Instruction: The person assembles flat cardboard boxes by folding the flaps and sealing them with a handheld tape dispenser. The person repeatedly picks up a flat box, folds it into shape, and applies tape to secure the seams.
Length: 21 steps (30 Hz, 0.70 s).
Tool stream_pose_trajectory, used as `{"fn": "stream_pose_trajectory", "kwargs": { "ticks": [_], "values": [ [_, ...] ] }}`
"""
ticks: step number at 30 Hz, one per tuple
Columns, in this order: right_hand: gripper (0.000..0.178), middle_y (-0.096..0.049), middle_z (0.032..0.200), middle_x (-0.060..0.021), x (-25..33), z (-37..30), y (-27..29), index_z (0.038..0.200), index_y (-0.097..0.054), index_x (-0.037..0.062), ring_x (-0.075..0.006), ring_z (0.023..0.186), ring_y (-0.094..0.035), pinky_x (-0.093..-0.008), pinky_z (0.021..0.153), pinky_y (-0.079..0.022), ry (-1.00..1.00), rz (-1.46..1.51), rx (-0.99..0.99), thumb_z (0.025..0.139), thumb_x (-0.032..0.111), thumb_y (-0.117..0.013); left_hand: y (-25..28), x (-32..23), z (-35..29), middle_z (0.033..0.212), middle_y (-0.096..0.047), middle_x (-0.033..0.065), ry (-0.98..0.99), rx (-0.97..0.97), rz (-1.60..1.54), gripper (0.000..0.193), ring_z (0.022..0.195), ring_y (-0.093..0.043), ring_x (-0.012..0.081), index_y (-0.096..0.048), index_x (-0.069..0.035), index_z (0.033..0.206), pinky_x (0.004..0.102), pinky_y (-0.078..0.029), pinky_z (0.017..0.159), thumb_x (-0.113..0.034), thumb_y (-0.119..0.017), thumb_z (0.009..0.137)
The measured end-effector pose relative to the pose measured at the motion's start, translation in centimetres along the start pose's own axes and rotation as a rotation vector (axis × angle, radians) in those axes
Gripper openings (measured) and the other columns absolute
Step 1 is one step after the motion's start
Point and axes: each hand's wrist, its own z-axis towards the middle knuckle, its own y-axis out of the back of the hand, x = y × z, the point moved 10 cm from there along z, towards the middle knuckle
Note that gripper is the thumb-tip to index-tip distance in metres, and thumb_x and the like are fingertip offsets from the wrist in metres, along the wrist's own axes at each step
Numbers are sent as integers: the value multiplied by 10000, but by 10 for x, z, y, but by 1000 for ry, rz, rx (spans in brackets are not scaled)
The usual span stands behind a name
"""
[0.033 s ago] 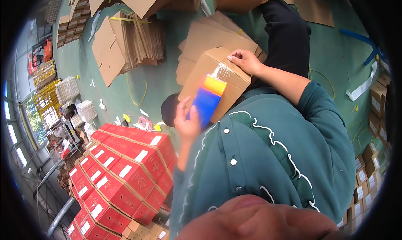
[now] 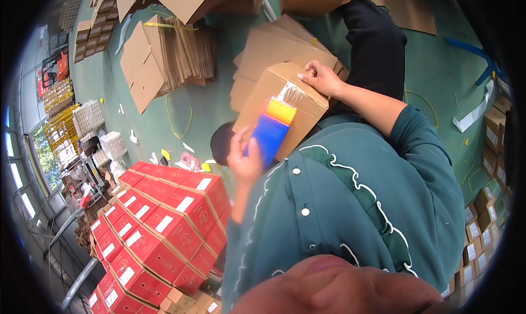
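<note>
A brown cardboard box rests tilted in front of my body, with shiny clear tape stuck on its upper face. In my left hand is a blue and yellow tape dispenser, its yellow end lying against the box beside the tape. Thumb and fingers wrap its blue body; the hand is a little blurred. My right hand grips the far right edge of the box, fingers curled and the thumb side on the cardboard. Part of the box is hidden behind the dispenser and my shirt.
Flat cardboard sheets lie fanned out just beyond the box. A strapped bundle of flat cartons stands to the left. Red boxes are stacked at the near left, brown cartons at the right. Yellow straps litter the green floor.
</note>
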Motion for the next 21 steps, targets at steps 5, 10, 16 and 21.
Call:
{"fn": "stream_pose_trajectory", "kwargs": {
  "ticks": [5, 10, 16, 21],
  "values": [
    [806, -560, 1290, -265, -20, 25, 41, 1363, -399, -92, -295, 1216, -551, -367, 1015, -442, -212, 76, -52, 900, 512, -663, 2, 6, 0, 729, -660, 23, 92, 13, 26, 307, 640, -563, 62, -599, -18, 1215, 241, -473, 637, -158, -614, 942],
    [671, -460, 1452, -209, 101, 23, -44, 1466, -371, 74, -372, 1361, -420, -418, 1119, -350, 468, -39, 89, 1004, 560, -387, -1, -3, -1, 769, -693, 45, 83, 22, 54, 305, 655, -583, 64, -605, -16, 1202, 244, -479, 625, -157, -628, 933],
    [626, -611, 1260, -195, -31, 80, -35, 1243, -593, -4, -290, 1195, -580, -358, 1062, -399, 99, -42, -7, 1037, 523, -325, 1, -7, -1, 665, -550, -3, 13, -18, 22, 308, 611, -466, 47, -603, -3, 1204, 220, -381, 587, -147, -628, 933],
    [694, -645, 1216, -203, 18, 116, -29, 1255, -621, 42, -334, 1186, -589, -394, 1013, -447, -53, -396, 311, 933, 640, -478, -8, -13, 6, 593, -462, -28, -17, 23, -10, 307, 572, -398, 37, -618, -3, 1192, 210, -338, 559, -135, -633, 916]
  ]
}}
